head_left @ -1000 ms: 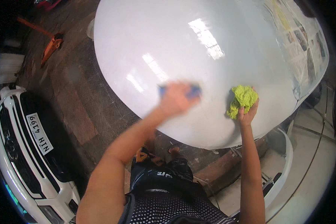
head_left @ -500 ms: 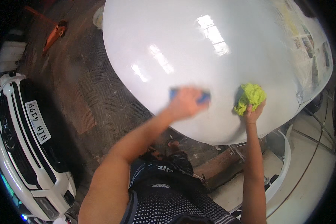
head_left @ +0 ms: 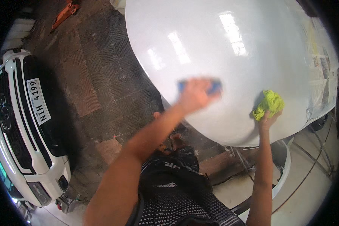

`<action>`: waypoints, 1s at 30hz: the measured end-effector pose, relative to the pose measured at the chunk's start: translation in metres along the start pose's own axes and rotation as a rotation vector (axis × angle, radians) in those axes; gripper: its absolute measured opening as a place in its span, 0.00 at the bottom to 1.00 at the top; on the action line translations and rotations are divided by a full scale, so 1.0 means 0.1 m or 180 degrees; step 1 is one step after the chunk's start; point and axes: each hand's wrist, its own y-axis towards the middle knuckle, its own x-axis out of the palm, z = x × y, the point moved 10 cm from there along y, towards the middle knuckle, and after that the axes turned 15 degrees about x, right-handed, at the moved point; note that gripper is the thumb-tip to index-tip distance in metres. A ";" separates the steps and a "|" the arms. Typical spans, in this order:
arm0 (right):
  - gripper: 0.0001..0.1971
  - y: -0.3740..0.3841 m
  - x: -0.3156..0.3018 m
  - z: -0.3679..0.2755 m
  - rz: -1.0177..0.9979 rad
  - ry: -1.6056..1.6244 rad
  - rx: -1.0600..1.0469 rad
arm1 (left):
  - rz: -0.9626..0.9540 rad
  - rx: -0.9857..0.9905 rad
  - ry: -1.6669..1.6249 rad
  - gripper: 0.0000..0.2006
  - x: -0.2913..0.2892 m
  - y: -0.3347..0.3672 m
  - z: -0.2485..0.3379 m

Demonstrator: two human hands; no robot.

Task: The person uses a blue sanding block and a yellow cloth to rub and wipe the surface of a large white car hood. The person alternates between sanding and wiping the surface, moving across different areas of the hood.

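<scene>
From afar I see the left hand gripping a blue rectangular block on the glossy white curved panel, seemingly palm-down for even pressure, while, at right, the right hand clasps a bunched lime-green cloth.

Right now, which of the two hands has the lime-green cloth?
The right hand: it holds the crumpled lime-green cloth at the glossy white panel. The left hand has a blurred blue pad instead.
</scene>
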 end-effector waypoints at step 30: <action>0.44 -0.14 0.27 -1.18 -0.0164 -0.0044 -0.0924 | 0.0494 -0.0884 0.2043 0.15 -0.47 -0.92 -0.35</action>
